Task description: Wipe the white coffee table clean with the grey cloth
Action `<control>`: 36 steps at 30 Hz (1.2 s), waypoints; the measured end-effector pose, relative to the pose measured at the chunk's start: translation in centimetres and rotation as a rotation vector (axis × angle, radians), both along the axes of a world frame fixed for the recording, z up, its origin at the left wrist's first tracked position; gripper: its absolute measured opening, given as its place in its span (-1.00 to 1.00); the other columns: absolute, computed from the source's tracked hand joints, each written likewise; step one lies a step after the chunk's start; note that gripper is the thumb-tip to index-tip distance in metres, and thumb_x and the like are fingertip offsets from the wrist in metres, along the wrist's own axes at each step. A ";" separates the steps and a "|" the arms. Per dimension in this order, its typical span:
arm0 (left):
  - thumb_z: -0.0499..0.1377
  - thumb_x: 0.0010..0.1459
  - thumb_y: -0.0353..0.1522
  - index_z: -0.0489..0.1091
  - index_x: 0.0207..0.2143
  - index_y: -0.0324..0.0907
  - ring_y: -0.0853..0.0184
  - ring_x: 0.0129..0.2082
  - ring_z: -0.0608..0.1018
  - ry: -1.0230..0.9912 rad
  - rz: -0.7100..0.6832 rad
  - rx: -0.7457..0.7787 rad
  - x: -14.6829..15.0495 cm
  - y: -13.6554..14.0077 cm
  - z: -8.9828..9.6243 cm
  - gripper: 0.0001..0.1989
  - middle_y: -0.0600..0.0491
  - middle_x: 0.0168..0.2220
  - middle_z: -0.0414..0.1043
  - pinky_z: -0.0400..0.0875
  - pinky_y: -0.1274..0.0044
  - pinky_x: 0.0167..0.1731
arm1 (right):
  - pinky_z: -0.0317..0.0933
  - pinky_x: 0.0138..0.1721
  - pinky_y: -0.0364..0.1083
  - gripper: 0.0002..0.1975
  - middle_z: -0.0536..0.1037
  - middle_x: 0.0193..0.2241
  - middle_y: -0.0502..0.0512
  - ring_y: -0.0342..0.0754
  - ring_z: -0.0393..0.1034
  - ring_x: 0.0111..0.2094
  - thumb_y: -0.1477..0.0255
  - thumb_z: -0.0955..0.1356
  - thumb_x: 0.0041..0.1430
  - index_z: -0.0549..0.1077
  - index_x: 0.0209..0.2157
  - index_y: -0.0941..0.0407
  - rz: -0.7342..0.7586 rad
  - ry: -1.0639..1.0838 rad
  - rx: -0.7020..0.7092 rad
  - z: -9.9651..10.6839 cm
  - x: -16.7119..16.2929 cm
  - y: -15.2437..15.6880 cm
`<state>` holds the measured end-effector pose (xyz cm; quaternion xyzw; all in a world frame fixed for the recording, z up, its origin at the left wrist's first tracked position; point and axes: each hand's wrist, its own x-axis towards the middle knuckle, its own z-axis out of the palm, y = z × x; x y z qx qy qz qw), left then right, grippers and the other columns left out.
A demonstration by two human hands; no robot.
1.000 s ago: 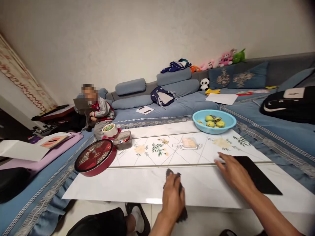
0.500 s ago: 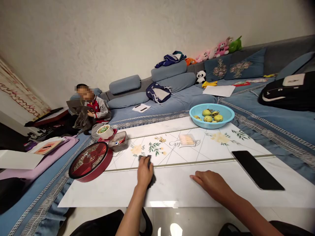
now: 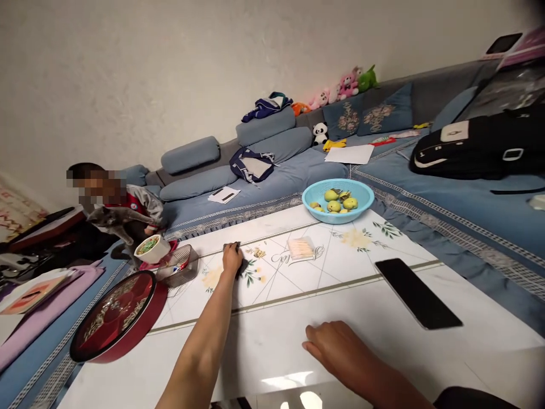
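My left hand (image 3: pixel 232 258) reaches far across the white table (image 3: pixel 272 318). Its fingers are closed and pressed down over a small dark cloth-like piece (image 3: pixel 233 246), mostly hidden beneath them. Just to the right of these fingers lies a little heap of golden-brown bits (image 3: pixel 257 252). My right hand (image 3: pixel 334 343) rests near the front of the table, curled into a fist with nothing seen in it. A clear box of cotton swabs (image 3: pixel 301 249) stands beyond it, and a black phone (image 3: pixel 417 292) lies to its right.
At the left stand a round red snack box (image 3: pixel 123 318), a wire basket (image 3: pixel 181 267) and a white bowl (image 3: pixel 151 248). A blue basket (image 3: pixel 361 200) of yellow-green fruit is at the back. A person (image 3: pixel 145 204) holds a grey cat (image 3: pixel 119 221) by the sofa (image 3: pixel 293 176).
My left hand has slid forward, away from me, with the dark piece under its fingers. My right hand has curled in more tightly. The view has shifted to the right.
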<state>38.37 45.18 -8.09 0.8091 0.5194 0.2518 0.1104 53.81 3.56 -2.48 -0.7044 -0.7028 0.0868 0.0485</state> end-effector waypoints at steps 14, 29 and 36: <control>0.07 0.41 -0.32 0.52 0.20 -0.20 -0.02 0.36 0.42 -0.166 -0.038 0.013 -6.3 -9.6 -1.0 -0.59 -0.24 0.27 0.43 0.25 0.11 0.44 | -0.17 -0.46 0.03 -0.75 0.58 -0.49 0.07 0.07 0.49 -0.50 0.34 0.35 0.53 0.44 -0.32 0.04 0.078 -0.073 0.146 -0.6 0.1 -0.7; 0.08 0.24 -0.52 0.51 0.19 -0.31 0.03 0.31 0.47 -0.247 0.001 -0.016 2.1 -12.7 0.6 -0.51 -0.30 0.23 0.46 0.29 0.19 0.43 | -0.10 -0.44 0.00 -0.81 0.67 -0.37 0.12 0.11 0.59 -0.39 0.41 0.35 0.52 0.55 -0.24 0.11 0.160 -0.053 -0.020 1.1 -2.6 0.6; 0.11 0.48 -0.30 0.44 0.32 -0.01 0.00 0.42 0.38 -0.130 -0.280 0.022 -8.8 -26.8 -4.1 -0.58 -0.12 0.39 0.36 0.35 0.06 0.42 | 0.03 -0.40 0.00 -0.96 0.69 -0.37 0.11 0.17 0.63 -0.36 0.48 0.43 0.38 0.56 -0.23 0.08 0.138 -0.020 0.052 -1.8 -2.5 -1.4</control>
